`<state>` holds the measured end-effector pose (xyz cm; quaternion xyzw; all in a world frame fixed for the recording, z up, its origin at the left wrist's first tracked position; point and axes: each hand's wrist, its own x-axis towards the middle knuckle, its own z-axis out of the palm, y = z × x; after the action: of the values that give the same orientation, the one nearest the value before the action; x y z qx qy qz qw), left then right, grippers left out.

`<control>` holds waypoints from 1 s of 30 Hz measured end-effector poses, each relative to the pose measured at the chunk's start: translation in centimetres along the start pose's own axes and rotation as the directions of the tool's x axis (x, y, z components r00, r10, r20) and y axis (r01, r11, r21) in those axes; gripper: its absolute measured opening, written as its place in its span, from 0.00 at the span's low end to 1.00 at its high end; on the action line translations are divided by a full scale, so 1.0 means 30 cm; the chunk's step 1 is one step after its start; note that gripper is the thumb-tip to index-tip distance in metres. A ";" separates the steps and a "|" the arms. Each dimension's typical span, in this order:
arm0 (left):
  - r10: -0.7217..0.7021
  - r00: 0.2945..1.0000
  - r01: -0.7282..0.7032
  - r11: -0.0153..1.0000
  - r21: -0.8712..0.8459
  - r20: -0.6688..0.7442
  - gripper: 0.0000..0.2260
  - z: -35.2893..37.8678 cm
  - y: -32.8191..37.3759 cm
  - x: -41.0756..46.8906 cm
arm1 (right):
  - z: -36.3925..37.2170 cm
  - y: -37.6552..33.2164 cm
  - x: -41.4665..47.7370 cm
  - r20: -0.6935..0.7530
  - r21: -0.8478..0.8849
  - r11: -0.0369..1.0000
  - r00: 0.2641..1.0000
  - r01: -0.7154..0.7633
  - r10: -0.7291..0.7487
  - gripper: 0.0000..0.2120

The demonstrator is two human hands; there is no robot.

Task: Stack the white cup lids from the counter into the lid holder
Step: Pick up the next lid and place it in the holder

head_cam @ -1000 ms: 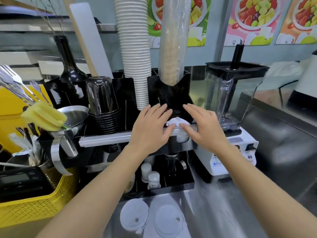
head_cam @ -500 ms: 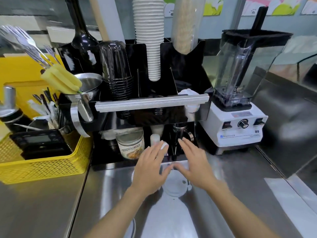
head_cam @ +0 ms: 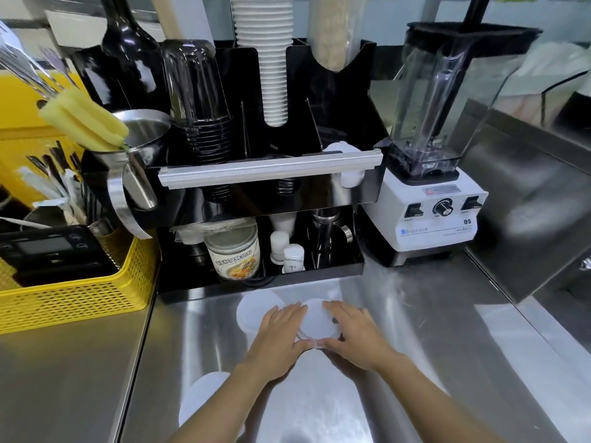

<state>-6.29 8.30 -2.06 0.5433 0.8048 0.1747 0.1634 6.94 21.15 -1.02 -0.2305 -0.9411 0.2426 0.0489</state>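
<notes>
I have my left hand (head_cam: 279, 334) and right hand (head_cam: 354, 333) cupped around one white lid (head_cam: 319, 321) near the counter's (head_cam: 415, 346) back edge, fingers flat against its rim.

A shiny stainless-steel counter (head_cam: 431, 330) is carrying flat white plastic cup lids (head_cam: 256, 310), a black two-tier organiser rack (head_cam: 262, 282), a white-based blender (head_cam: 438, 219) and a yellow perforated basket (head_cam: 73, 298).

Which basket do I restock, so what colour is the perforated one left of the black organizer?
Yellow: the basket shows clearly in the head view.
</notes>
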 end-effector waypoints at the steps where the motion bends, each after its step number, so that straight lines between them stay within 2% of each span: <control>1: 0.001 1.000 -0.001 0.999 -0.041 -0.007 0.29 -0.010 0.004 -0.004 | -0.012 -0.004 -0.003 -0.024 0.007 1.000 1.000 0.017 -0.017 0.33; 6: -0.048 0.988 -0.002 0.946 -0.323 -0.146 0.31 -0.124 0.046 -0.007 | -0.119 -0.039 -0.001 -0.197 0.054 0.990 0.973 0.133 -0.120 0.32; 9: -0.042 0.963 -0.070 0.917 -0.394 -0.267 0.30 -0.237 0.096 -0.003 | -0.222 -0.088 0.004 -0.325 0.087 0.975 0.931 0.205 -0.166 0.31; 14: 0.124 0.892 -0.262 0.926 -0.272 -0.435 0.28 -0.447 0.223 -0.003 | -0.419 -0.171 0.006 -0.495 0.079 0.939 0.831 0.335 -0.255 0.28; 19: 0.246 0.823 -0.375 0.912 -0.165 -0.512 0.27 -0.626 0.311 0.049 | -0.609 -0.232 0.050 -0.567 -0.008 0.936 0.770 0.352 -0.294 0.28; 25: 0.308 0.775 -0.454 0.879 -0.147 -0.552 0.25 -0.819 0.378 0.168 | -0.800 -0.275 0.141 -0.603 -0.004 0.932 0.743 0.363 -0.292 0.28; 30: 0.312 0.809 -0.396 0.915 -0.071 -0.499 0.24 -0.904 0.393 0.289 | -0.918 -0.284 0.220 -0.533 -0.049 0.959 0.804 0.280 -0.262 0.24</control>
<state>-12.03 17.67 26.72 0.6079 0.6859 0.3990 -0.0293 3.20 29.50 27.10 -0.1512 -0.9092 0.1741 0.3468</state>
